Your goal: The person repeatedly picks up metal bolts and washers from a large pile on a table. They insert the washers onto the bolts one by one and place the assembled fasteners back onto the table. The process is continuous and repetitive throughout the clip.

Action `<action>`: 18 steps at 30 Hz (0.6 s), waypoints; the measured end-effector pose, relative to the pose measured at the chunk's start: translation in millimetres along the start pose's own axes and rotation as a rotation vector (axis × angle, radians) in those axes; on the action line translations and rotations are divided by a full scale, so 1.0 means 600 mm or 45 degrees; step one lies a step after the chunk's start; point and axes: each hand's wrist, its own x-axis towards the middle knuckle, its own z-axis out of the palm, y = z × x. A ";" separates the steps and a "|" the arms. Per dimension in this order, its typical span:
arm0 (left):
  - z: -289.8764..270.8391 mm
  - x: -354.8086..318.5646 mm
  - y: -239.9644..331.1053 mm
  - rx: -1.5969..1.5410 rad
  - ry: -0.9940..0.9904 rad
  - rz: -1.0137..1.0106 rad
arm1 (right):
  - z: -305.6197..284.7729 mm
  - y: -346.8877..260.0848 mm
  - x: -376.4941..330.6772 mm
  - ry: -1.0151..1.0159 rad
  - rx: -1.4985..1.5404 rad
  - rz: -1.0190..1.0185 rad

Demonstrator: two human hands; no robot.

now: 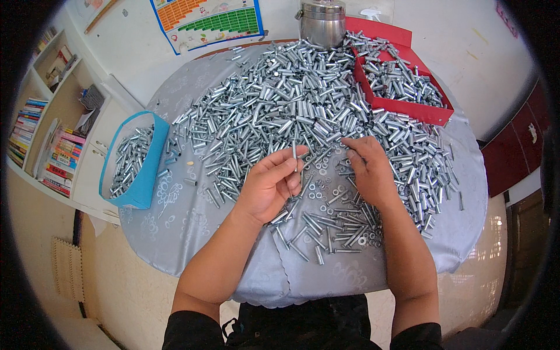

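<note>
My left hand (269, 179) is closed, pinching a slim metal bolt (295, 153) between thumb and fingers. The bolt stands roughly upright just above the near side of a large heap of metal sleeves and bolts (274, 99). To its right, my right hand (371, 172) reaches down at the heap's near edge with thumb and forefinger drawn together. Whatever lies in those fingertips is too small to make out. Between my hands are scattered nuts and washers (315, 188). Nearer to me, several long bolts (350, 230) lie loosely together beside my right forearm.
A blue box (147, 181) filled with metal parts stands at the table's left. At the far right, a red box (408, 109) holds more sleeves, beside a steel pot (322, 26). Grey cloth (186, 245) covers the round table. Bookshelves (76, 111) stand at the left.
</note>
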 end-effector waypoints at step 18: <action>0.001 0.003 -0.019 0.539 0.297 0.370 | -0.010 -0.013 -0.004 -0.081 0.963 0.674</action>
